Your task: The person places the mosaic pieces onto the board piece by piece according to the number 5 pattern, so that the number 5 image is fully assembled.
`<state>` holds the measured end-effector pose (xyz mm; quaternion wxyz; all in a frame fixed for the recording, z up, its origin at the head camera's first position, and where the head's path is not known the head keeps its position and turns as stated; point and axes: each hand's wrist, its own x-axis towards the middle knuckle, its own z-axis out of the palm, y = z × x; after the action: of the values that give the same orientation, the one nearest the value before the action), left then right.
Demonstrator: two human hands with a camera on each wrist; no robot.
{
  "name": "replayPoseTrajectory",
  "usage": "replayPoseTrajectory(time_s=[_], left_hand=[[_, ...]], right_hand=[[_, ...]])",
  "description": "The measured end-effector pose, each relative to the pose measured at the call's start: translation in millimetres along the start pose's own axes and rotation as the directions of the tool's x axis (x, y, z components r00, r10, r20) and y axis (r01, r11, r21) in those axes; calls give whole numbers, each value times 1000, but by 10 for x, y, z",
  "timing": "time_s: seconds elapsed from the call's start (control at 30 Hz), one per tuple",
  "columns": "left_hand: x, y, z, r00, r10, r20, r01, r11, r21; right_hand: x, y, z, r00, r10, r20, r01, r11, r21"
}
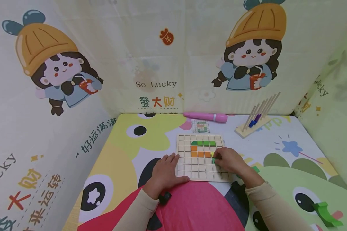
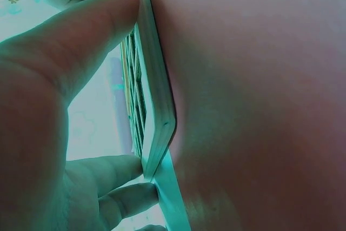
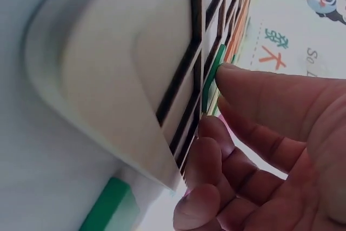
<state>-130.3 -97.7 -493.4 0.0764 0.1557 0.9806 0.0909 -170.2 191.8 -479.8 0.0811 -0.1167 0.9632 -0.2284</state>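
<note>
A wooden grid board (image 1: 188, 171) lies on the table, with a row of green tiles (image 1: 205, 143) and orange tiles (image 1: 200, 154) set in its squares. My left hand (image 1: 164, 173) holds the board's near left corner, thumb (image 2: 108, 17) against the near edge and fingers (image 2: 127, 198) along the left side. Over the board's right part, my right hand (image 1: 228, 158) pinches a small green tile (image 3: 212, 79) at the grid, the thumb on its face. Part of a yellow tile (image 1: 212, 154) shows beside the fingertips; the index fingertip is mostly hidden.
Behind the board lie a small pattern card (image 1: 200, 126) and a pink pen (image 1: 205, 116). A wooden peg stand (image 1: 253, 126) with blue and purple beads is at the back right. A green piece (image 1: 255, 168) lies by my right wrist, and a green strip (image 1: 326, 215) lies front right.
</note>
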Motion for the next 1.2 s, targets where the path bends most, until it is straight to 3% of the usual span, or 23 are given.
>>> replayPoseTrajectory(time_s=[0.3,0.73,0.87,1.2], left_hand=[[5,-6,2,1000,5,6,-5,1000,2],[23,-15,-10,1000,11,9,-11,1000,1],[21,-18,-22,1000,10,1,-10,1000,3],[16,-7,-35,1000,12,2,-12,1000,-5]], right_hand=[[-232,85,-166,999,7,-49,-1,994,107],[-591,411,-312,992,37,-120,-30,998,58],[-617,429,-313,994,43,-98,-37,997,66],[-632,341,-211,996,87,-17,-88,989,-117]])
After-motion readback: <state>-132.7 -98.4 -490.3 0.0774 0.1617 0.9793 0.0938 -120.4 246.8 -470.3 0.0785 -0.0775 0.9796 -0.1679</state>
